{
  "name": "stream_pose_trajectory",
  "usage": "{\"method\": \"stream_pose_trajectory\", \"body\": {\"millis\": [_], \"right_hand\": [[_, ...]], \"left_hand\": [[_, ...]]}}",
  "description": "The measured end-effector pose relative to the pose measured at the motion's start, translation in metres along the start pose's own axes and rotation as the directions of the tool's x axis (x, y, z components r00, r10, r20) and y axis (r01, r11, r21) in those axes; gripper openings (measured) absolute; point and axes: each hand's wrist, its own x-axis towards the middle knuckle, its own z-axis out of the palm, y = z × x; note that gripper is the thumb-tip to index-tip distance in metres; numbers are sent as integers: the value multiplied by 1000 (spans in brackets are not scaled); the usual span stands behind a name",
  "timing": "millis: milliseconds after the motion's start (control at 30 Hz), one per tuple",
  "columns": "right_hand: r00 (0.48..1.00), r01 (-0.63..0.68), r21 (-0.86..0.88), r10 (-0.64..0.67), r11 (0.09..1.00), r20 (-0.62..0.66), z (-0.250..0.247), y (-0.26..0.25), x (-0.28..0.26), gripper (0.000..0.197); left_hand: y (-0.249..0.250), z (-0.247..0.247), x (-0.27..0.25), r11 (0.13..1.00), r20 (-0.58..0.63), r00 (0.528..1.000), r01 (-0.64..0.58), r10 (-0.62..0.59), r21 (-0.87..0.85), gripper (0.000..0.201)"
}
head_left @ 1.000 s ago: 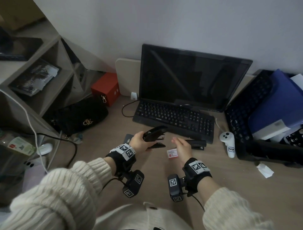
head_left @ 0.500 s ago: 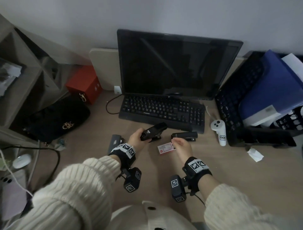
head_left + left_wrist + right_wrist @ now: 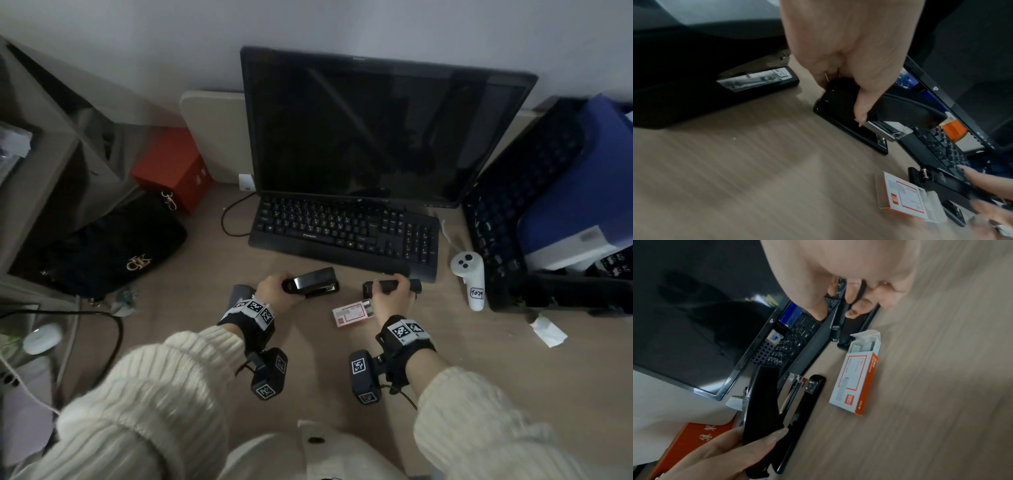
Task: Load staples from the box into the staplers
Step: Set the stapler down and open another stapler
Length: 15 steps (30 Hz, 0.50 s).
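My left hand (image 3: 284, 287) grips the rear of a black stapler (image 3: 317, 281) whose base rests on the desk, with its top lifted off the base (image 3: 807, 402). My right hand (image 3: 387, 287) curls over a second black stapler (image 3: 412, 285) lying just in front of the keyboard. Between and below them lies the white and orange staple box (image 3: 352, 311), its end flap open with staple strips (image 3: 861, 344) showing. In the left wrist view my left hand (image 3: 849, 97) pinches the stapler (image 3: 900, 110). In the right wrist view my right hand (image 3: 838, 305) wraps its stapler (image 3: 840, 324).
A black keyboard (image 3: 342, 233) and monitor (image 3: 376, 130) stand just behind the staplers. A third dark stapler (image 3: 756, 79) lies left of my left hand. A white controller (image 3: 471, 277) and a black basket (image 3: 496, 205) are at the right, a black bag (image 3: 113, 246) and red box (image 3: 171, 168) at the left.
My left hand has lowered its stapler from the air onto the desk. My right hand has moved from beside the staple box onto the second stapler and taken hold of it.
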Motion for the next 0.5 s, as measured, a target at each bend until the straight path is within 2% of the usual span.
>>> {"method": "stream_pose_trajectory", "body": {"millis": [100,200,367,500], "right_hand": [[992,-101,11,100,995,79,0,-2,3,56],[980,-148,13,145,989,135,-4,-7,11,49],[978,-171,-50,176,984,113,-6,-10,14,47],[989,-149,-51,148,987,-23,-10,-9,2,31]], "left_hand": [[2,-2,1,1000,23,1000,9,-8,-14,47],[3,-3,-1,999,44,999,-2,4,-54,55],[2,0,-6,982,-12,999,-42,41,-183,57],[1,-3,-10,965,-28,994,-106,102,-241,72]]}}
